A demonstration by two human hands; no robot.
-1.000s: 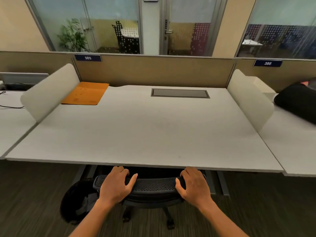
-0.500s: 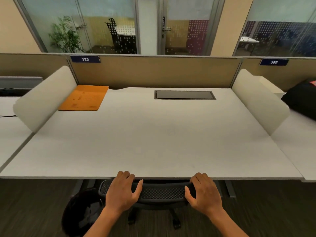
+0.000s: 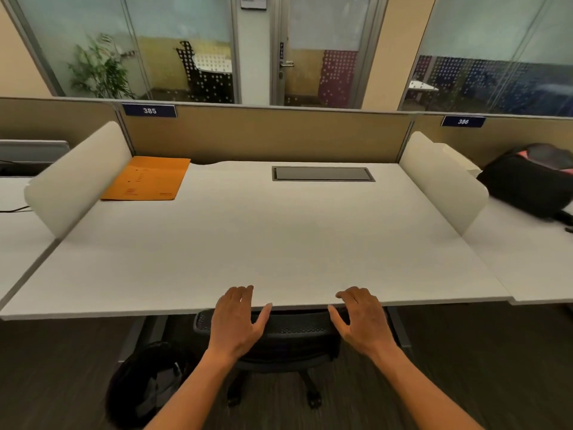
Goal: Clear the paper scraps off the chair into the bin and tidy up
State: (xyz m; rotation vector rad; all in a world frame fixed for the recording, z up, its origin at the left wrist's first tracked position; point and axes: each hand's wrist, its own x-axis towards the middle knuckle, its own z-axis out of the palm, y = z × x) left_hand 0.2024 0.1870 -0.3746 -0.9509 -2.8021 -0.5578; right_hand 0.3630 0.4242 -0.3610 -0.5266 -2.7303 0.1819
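Note:
A black mesh-backed office chair (image 3: pixel 294 327) stands pushed under the front edge of the white desk (image 3: pixel 263 243); only the top of its back and part of its wheeled base show. My left hand (image 3: pixel 237 321) hovers over the left end of the chair back with fingers spread, holding nothing. Over the right end, my right hand (image 3: pixel 361 321) is likewise open and lifted off the back. A black bin (image 3: pixel 145 383) sits on the floor to the left of the chair, partly hidden by my left forearm. No paper scraps are visible.
An orange folder (image 3: pixel 148 178) lies at the desk's back left, and a grey cable hatch (image 3: pixel 322 174) sits at the back middle. White side dividers (image 3: pixel 443 178) flank the desk. A black backpack (image 3: pixel 530 181) rests on the neighbouring desk to the right.
Both hands have let go of the chair back and opened their fingers. The chair has slid further under the desk, and the view has moved closer.

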